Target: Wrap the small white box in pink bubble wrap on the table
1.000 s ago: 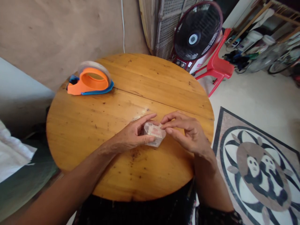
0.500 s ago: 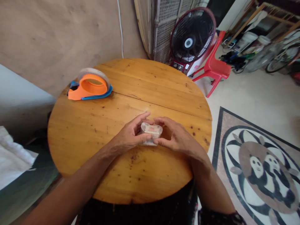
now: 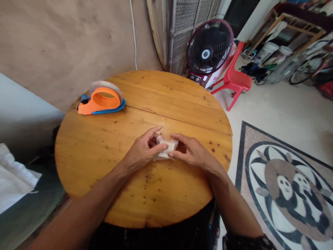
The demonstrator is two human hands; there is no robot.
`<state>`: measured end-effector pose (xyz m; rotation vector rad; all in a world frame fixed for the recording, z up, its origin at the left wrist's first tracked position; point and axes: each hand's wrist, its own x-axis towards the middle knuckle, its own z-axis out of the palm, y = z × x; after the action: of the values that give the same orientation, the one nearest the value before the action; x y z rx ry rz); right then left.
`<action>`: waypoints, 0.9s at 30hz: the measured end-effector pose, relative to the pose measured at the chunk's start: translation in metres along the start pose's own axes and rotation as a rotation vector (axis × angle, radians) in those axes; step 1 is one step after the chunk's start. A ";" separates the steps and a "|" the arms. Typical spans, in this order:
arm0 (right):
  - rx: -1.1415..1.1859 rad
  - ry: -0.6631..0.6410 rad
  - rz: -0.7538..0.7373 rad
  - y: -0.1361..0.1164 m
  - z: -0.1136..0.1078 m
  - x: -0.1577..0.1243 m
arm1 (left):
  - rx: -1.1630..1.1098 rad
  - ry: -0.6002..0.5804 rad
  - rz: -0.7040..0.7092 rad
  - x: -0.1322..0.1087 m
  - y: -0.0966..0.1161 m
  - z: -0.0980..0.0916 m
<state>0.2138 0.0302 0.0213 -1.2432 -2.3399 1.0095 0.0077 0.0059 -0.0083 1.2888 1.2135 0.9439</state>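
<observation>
A small pale packet wrapped in clear film sits between both my hands over the middle of a round wooden table. My left hand grips its left side, thumb and fingers closed on it. My right hand holds the right side the same way, fingers curled around it. The packet rests low, on or just above the wood; I cannot tell which. An orange and blue tape dispenser with a roll of clear tape lies at the table's far left edge, apart from both hands.
A black standing fan and a red plastic chair stand beyond the table's far right. A floor inlay with pandas lies to the right. A plaster wall runs behind the table, and a white cloth lies at the left.
My right hand has dropped from the packet's top to grip its right side. The left thumb has closed over the packet. Both hands have lowered toward the table, and the view has tilted slightly.
</observation>
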 end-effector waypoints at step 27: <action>-0.069 0.120 -0.084 -0.001 0.006 -0.006 | 0.293 -0.200 0.147 -0.007 0.010 -0.032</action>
<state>0.2133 0.0228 0.0181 -1.1844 -2.3302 0.8108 -0.0234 0.0061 0.0054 1.6828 1.1401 0.7362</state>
